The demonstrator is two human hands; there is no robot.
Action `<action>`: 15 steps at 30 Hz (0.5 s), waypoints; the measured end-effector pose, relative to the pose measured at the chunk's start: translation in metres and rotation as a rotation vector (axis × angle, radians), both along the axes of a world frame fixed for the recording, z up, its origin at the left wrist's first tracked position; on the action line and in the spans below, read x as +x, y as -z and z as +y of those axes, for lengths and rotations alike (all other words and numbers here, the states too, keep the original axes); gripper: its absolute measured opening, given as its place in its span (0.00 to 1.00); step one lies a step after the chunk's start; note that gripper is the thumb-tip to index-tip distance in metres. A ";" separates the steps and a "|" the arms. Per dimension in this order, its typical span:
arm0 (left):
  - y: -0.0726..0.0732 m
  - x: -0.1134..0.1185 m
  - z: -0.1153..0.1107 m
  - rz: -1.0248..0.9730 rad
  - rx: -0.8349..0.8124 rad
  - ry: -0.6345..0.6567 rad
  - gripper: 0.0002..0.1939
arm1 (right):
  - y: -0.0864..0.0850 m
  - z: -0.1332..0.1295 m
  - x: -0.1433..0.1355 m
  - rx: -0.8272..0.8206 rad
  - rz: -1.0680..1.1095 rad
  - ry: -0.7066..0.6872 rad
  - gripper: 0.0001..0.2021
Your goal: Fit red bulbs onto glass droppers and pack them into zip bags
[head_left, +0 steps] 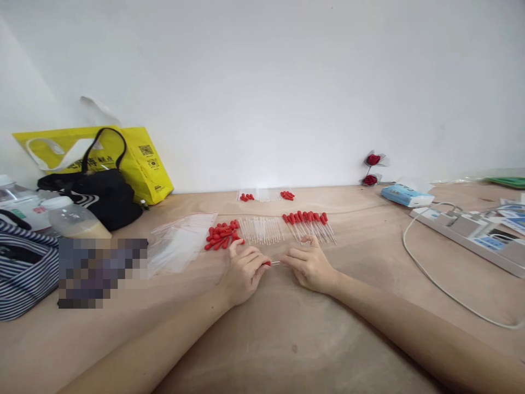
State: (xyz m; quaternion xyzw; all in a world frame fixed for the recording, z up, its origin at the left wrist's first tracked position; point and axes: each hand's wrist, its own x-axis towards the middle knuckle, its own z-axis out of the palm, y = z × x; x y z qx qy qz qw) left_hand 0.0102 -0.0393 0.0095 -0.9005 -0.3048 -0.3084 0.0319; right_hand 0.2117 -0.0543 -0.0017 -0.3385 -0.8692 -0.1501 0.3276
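My left hand (247, 271) pinches a red rubber bulb (268, 263), its tip showing at the fingers. A thin clear tube (275, 263) spans from that bulb to my right hand (309, 267), whose closed fingers hold the tube's other end. Beyond my left hand lies a pile of loose red bulbs (221, 234). A row of bare clear tubes (261, 230) is spread beside it. Further right, just past my right hand, several tubes with red bulbs on their ends (307, 219) lie side by side.
Clear plastic bags (180, 241) lie left of the bulbs. Near the wall is a bag with red bulbs (266, 195). Left stand a yellow bag (147, 164), black bag (110, 202) and bottle (76, 219). Right are a tissue pack (406, 194), power strip (467, 235) and cable (435, 293).
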 end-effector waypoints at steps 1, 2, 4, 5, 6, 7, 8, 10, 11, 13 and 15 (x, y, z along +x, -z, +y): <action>0.000 0.000 0.000 0.002 -0.004 0.007 0.08 | 0.000 -0.001 0.000 -0.002 0.000 0.005 0.13; 0.000 0.000 0.000 0.000 -0.005 0.010 0.08 | 0.001 -0.001 -0.001 -0.006 0.004 0.013 0.13; -0.001 0.001 0.000 -0.009 -0.004 0.012 0.08 | 0.002 -0.002 -0.003 -0.020 0.018 0.029 0.12; -0.001 0.001 0.000 -0.014 -0.002 0.010 0.08 | 0.002 -0.003 -0.004 -0.024 0.026 0.032 0.12; -0.001 0.001 -0.001 -0.018 -0.002 0.011 0.08 | 0.003 -0.003 -0.006 -0.026 0.033 0.029 0.12; -0.002 0.001 -0.001 -0.019 -0.003 0.014 0.08 | 0.003 -0.003 -0.007 -0.028 0.040 0.019 0.12; -0.002 0.001 -0.001 -0.016 -0.004 0.018 0.08 | 0.003 -0.003 -0.008 -0.031 0.045 0.008 0.12; -0.002 0.002 -0.002 -0.010 -0.007 0.031 0.08 | 0.003 -0.004 -0.009 -0.042 0.053 -0.007 0.11; -0.002 0.002 -0.002 -0.005 -0.010 0.042 0.08 | 0.002 -0.004 -0.009 -0.050 0.054 -0.009 0.12; -0.002 0.002 -0.002 -0.005 -0.013 0.056 0.08 | 0.003 -0.003 -0.011 -0.062 0.056 -0.008 0.12; -0.001 0.003 -0.001 -0.013 -0.017 0.063 0.08 | 0.003 -0.003 -0.012 -0.068 0.060 -0.006 0.11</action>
